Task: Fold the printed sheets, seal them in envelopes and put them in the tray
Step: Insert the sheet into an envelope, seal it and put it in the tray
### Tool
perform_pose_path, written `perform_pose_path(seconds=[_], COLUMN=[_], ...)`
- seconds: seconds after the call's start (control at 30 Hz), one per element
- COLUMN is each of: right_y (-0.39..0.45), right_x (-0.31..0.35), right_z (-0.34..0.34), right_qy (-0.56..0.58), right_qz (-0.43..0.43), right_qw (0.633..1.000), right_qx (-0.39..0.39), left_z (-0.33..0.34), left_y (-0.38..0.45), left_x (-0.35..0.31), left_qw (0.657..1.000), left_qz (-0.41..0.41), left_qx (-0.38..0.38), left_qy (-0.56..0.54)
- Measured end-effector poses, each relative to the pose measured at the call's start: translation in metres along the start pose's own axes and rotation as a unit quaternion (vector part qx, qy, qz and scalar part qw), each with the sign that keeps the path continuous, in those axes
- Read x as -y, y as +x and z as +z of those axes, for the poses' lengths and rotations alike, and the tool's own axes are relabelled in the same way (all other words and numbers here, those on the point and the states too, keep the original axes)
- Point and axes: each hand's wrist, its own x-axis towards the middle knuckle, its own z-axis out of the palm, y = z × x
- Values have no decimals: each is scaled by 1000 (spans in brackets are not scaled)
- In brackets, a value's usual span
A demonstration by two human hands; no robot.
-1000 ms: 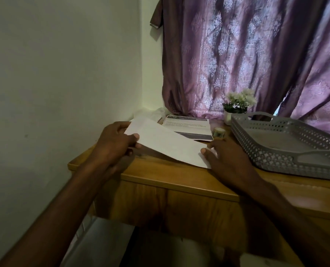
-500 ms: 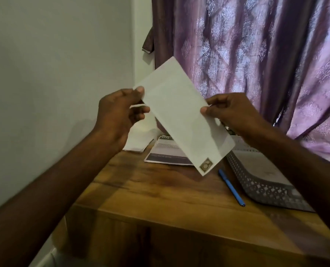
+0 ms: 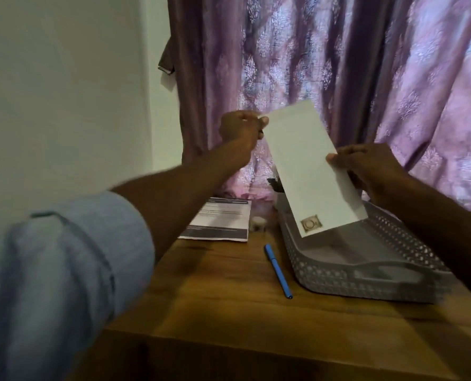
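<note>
Envelope hangs in the air between the two hands, white, with a small stamp in its lower corner, and its long axis runs from about eleven o'clock at the top to five o'clock at the bottom. The left hand pinches the top left corner with curled fingers, so it sits at ten o'clock from the middle of the envelope. The right hand grips the right long edge between thumb and fingers, at about three o'clock from the middle. The lower end of the envelope already stands over the near part of the grey tray, which rests on the wooden table at five o'clock from the paper. I judge that the coming move turns on this: the tray lies below and a little toward the right hand, so the right hand is the nearer one for the lowering, and the long axis must tip flat to lie inside the tray walls. I cannot tell if the flap is sealed. A printed sheet waits on the table at nine o'clock from the tray, and a blue pen lies just beside the tray's left wall.
</note>
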Motion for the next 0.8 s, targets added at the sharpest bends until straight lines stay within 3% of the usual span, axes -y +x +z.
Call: perform_pose_path(seconds=[0.13, 0.3, 0.43, 0.5, 0.57, 0.6, 0.7, 0.8], right_y=[11, 10, 10, 13, 12, 12, 10, 13], right_x=[-42, -83, -97, -99, -96, -96, -95, -98], right_z=[-23, -37, -33, -30, -26, -23, -15, -7], right_qy=[-34, -181, -251, -280, -330, -376, -493, -474], right_qz=[121, 236, 235, 223, 201, 181, 115, 134], right_qw=[992, 950, 928, 921, 906, 890, 832, 828], right_qx=[-5, 93, 139, 154, 170, 183, 227, 267], left_z=[44, 67, 65, 59, 52, 49, 33, 17], left_y=[-8, -28, -36, -42, -44, -47, -54, -68], left_x=[44, 90, 107, 108, 111, 111, 116, 124], left_qw=[993, 958, 869, 795, 754, 766, 852, 903], left_qz=[1, 35, 126, 197, 237, 237, 197, 103], left_qx=[-20, 83, 177, 192, 178, 162, 114, 130], left_qy=[117, 273, 444, 540, 586, 575, 471, 396])
